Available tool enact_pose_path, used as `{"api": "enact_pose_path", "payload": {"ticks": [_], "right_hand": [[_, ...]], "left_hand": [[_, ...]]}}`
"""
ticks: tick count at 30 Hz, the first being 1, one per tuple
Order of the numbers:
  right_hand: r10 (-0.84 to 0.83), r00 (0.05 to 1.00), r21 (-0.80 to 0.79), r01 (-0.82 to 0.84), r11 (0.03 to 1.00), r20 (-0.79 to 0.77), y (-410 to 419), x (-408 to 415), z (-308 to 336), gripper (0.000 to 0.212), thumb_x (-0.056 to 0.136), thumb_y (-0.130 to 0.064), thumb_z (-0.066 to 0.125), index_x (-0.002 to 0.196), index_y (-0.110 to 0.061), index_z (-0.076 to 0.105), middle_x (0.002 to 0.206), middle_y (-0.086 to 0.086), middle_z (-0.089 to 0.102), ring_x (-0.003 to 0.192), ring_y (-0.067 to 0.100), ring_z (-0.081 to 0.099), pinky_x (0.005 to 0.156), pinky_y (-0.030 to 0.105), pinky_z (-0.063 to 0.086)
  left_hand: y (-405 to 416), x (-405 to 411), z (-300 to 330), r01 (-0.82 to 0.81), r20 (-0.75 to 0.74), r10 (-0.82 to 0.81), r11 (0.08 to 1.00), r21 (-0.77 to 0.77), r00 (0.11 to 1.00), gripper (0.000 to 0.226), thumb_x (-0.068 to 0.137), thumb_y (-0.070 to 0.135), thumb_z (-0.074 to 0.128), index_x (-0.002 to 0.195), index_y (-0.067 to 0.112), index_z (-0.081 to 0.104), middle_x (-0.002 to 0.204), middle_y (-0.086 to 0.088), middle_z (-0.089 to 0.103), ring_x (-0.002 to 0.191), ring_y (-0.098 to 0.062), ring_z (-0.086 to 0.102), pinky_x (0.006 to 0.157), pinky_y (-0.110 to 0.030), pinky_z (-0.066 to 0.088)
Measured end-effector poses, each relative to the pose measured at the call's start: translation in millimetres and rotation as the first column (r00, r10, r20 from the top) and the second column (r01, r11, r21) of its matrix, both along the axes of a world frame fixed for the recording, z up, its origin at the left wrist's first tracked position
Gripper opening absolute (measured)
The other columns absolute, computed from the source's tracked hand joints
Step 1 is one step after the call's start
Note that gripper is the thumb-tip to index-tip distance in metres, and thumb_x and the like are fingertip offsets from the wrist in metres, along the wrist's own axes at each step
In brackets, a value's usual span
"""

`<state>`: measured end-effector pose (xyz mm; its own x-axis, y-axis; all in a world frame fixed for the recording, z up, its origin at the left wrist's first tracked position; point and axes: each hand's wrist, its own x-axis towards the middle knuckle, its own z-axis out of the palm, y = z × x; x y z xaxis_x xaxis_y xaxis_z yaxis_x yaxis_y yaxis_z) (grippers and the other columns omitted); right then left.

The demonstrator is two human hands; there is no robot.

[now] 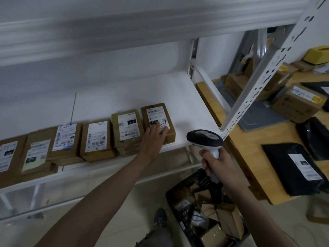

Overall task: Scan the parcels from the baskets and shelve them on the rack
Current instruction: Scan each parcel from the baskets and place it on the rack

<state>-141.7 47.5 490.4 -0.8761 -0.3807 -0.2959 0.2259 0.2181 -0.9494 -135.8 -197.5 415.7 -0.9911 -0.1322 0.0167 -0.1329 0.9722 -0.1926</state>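
Mid-frame, the left hand [154, 138] is resting flat, fingers straight, on the rightmost parcel [157, 120] of the row lying on the white rack shelf [192, 111]. The right hand [216, 164] is gripping a scanner [204, 139] above the black basket [179, 211] at lower right.

It was a parcel sorting room: a white steel rack [267, 82] carried a row of labelled cardboard parcels [97, 139], a black basket [203, 179] on the floor held more, and black mailer bags [292, 168] lay on a wooden table [249, 148] alongside.
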Motion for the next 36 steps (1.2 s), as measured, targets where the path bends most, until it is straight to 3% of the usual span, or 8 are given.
{"api": "enact_pose_path", "payload": {"ticks": [4,9,14,18,26,36], "right_hand": [[-0.001,1.000,0.005,0.001,1.000,-0.007,13.5,6.6,-5.3,0.003,0.099,-0.012,0.061,0.099,-0.010,0.058,0.063,0.006,0.060,0.047,0.013,0.052,0.048,0.022,0.046],[-0.038,0.999,0.036,0.037,0.999,0.024,39.9,19.7,-16.5,0.008,0.099,-0.012,0.062,0.105,-0.006,0.060,0.062,0.006,0.060,0.047,0.013,0.052,0.045,0.022,0.045],[-0.096,0.986,0.066,0.088,0.994,0.138,82.5,45.5,-43.5,0.011,0.099,-0.016,0.063,0.109,-0.012,0.059,0.065,0.006,0.060,0.048,0.011,0.054,0.045,0.023,0.046],[-0.170,0.973,0.151,0.146,0.978,0.156,122.4,68.7,-82.5,0.006,0.098,-0.018,0.064,0.097,-0.014,0.060,0.055,0.000,0.060,0.043,0.011,0.052,0.043,0.024,0.044],[-0.305,0.925,0.284,0.236,0.929,0.228,168.9,106.4,-202.4,0.025,0.095,-0.016,0.064,0.072,-0.009,0.058,0.046,-0.002,0.057,0.038,0.010,0.050,0.039,0.020,0.040],[-0.395,0.833,0.352,0.263,0.898,0.386,178.2,123.9,-381.9,0.024,0.096,-0.020,0.065,0.075,-0.011,0.059,0.043,-0.005,0.056,0.036,0.006,0.049,0.039,0.017,0.038]], "left_hand": [[4.9,8.4,2.4,-0.010,-0.069,0.011,1.000,0.020,0.998,0.069,0.076,0.012,0.073,0.140,0.016,0.045,0.148,-0.017,0.042,0.127,-0.032,0.047,0.099,-0.041,0.041],[26.0,22.7,-1.5,0.168,-0.185,-0.153,0.983,0.072,0.971,0.057,0.071,0.018,0.074,0.124,0.017,0.053,0.133,-0.008,0.051,0.117,-0.029,0.050,0.093,-0.040,0.040],[64.9,47.6,-27.9,0.262,-0.203,-0.226,0.949,0.175,0.953,0.050,0.079,0.025,0.068,0.126,0.015,0.054,0.129,-0.010,0.054,0.115,-0.030,0.052,0.093,-0.042,0.043],[98.6,70.1,-64.2,0.247,-0.110,-0.225,0.932,0.265,0.968,0.052,0.079,0.028,0.071,0.128,0.016,0.054,0.125,-0.009,0.054,0.111,-0.030,0.051,0.089,-0.039,0.040],[134.0,93.7,-184.3,0.159,0.147,-0.233,0.905,0.395,0.961,0.050,0.083,0.033,0.070,0.127,0.014,0.054,0.124,-0.011,0.056,0.113,-0.035,0.052,0.092,-0.045,0.042],[181.7,78.9,-377.1,0.034,0.403,-0.289,0.845,0.533,0.868,0.047,0.092,0.036,0.065,0.132,0.016,0.052,0.131,-0.012,0.049,0.118,-0.036,0.052,0.095,-0.045,0.043]]}}
